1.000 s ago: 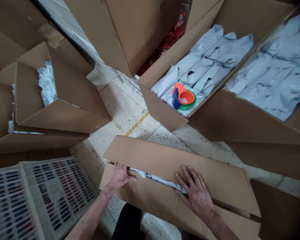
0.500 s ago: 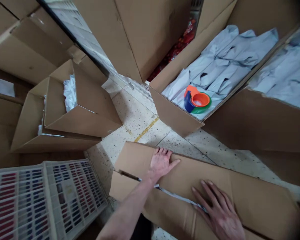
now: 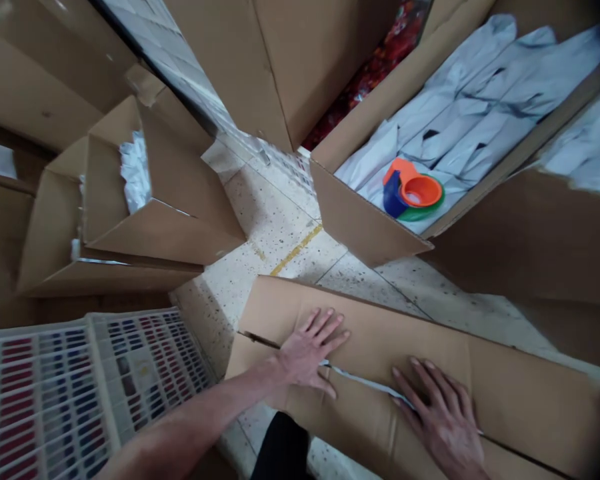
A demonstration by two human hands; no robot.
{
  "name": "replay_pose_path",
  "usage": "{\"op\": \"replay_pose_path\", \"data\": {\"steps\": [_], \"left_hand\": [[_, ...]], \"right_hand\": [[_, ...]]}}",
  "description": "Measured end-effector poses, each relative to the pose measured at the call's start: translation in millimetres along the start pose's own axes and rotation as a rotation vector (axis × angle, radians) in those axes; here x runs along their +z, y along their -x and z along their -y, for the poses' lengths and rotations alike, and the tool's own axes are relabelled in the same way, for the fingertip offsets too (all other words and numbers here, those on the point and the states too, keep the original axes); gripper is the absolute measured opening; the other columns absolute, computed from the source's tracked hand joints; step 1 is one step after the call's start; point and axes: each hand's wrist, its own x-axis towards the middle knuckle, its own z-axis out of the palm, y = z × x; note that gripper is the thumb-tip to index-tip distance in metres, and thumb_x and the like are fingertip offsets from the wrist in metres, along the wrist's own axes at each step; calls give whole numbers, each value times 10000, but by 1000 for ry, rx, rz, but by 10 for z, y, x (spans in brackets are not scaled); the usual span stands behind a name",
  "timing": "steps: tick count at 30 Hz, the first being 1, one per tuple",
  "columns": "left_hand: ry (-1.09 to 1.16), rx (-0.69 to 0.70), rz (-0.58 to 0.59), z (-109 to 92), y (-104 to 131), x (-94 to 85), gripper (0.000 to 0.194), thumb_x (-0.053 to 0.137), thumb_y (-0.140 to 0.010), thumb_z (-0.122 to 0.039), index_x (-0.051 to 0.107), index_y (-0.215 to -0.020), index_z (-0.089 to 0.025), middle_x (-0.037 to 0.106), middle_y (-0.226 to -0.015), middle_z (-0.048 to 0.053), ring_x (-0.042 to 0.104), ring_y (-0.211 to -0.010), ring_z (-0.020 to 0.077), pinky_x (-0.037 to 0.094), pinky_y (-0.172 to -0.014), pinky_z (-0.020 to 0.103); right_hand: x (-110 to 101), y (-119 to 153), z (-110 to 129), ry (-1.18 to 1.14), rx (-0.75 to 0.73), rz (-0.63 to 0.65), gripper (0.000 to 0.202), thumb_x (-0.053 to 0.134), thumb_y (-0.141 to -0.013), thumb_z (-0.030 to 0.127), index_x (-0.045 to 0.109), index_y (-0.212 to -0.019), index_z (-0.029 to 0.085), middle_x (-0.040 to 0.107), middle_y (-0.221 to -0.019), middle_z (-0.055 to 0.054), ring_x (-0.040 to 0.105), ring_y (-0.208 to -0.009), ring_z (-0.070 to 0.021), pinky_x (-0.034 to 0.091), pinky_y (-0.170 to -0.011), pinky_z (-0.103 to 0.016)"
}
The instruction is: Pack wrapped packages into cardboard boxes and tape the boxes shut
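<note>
A long cardboard box (image 3: 360, 333) lies in front of me with its top flaps folded nearly together. Through the narrow gap between the flaps, a strip of white material (image 3: 365, 381) shows. My left hand (image 3: 311, 350) rests with fingers spread on the flaps, left of the middle and across the gap. Farther right, my right hand (image 3: 443, 413) lies flat over the gap with its fingers stretched out. Neither hand grips anything.
Open cartons of white bags (image 3: 455, 127) stand at the right, with an orange, blue and green tape dispenser (image 3: 415, 191) on the bags. Smaller open boxes (image 3: 180, 223) stand at the left, above white plastic crates (image 3: 145, 373). Speckled floor tiles (image 3: 280, 207) lie between.
My left hand has moved from the far flap towards me, now spanning the gap with fingers spread. The right hand stays at about the same spot on the box. The view has shifted slightly.
</note>
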Motion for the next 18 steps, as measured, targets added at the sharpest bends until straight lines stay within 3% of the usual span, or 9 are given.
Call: {"op": "replay_pose_path", "data": {"steps": [4,8,11,15,18], "left_hand": [[5,-6,-9,95,-39,147,1330,542,-701,-984,150,-1696,-195,114,-1786,183,33,-1651,429,10,-1324,650],[20,-22,-8,74,-120,113,1336,597,-685,-967,151,-1697,-217,119,-1792,155,40,-1655,409,-1,-1332,620],[28,-45,5,44,-126,51,1378,661,-629,-962,180,-1693,-230,155,-1788,154,74,-1652,410,43,-1334,621],[16,-62,29,33,-135,-2,1446,709,-564,-963,174,-1694,-236,136,-1791,150,74,-1652,413,42,-1340,622],[3,-67,50,46,-142,-26,1435,729,-577,-944,166,-1696,-243,140,-1792,136,82,-1653,403,52,-1346,608]], "right_hand": [[-249,-151,181,-53,-61,-7,481,654,-973,264,612,-1438,381,679,-1432,-88,590,-1336,-333,487,-1099,-556],[-344,-340,579,-185,-182,1,390,535,-986,124,688,-1326,238,778,-1187,-69,672,-1088,-239,543,-923,-380],[-353,-328,784,-176,-101,-19,367,514,-1001,132,683,-1323,183,783,-1223,-64,664,-1122,-241,500,-1003,-400],[-352,-109,884,-166,20,-28,428,483,-1028,176,594,-1441,167,732,-1397,-47,602,-1295,-262,315,-1223,-469],[-316,-40,952,-149,167,-13,430,514,-1010,211,594,-1425,134,734,-1383,-84,592,-1312,-286,301,-1229,-481]]}}
